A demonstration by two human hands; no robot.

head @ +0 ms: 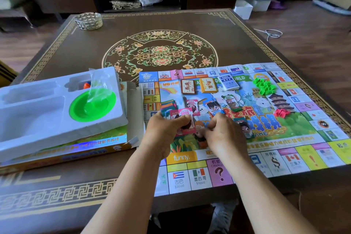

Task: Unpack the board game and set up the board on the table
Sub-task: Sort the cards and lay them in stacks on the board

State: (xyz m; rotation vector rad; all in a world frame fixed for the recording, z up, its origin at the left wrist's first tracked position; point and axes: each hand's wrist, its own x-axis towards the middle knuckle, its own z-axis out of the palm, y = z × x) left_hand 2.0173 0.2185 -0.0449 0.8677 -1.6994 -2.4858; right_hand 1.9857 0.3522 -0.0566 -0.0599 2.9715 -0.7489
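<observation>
The task is being judged as largely done: the paper board (247, 119) is being shown unfolded and lying flat on the desk (171, 30), creased along its folds, its near edge hanging slightly over the desk's front. Three card decks (209, 85) are being kept in a row on its far part, with a heap of small green plastic houses (264, 86) and a few red pieces (282, 113) toward the right. Thin, glossy play-money notes (185, 118) are being sorted over the board: a pink stack is being gripped by the left hand (163, 131), while single notes are being pinched in the curled fingers of the right hand (224, 135). What is being left, apparently, is the moulded white plastic tray (47, 112), resting on the cardboard box (76, 150), with a green bowl (93, 105) and small pieces under crinkled clear film.
</observation>
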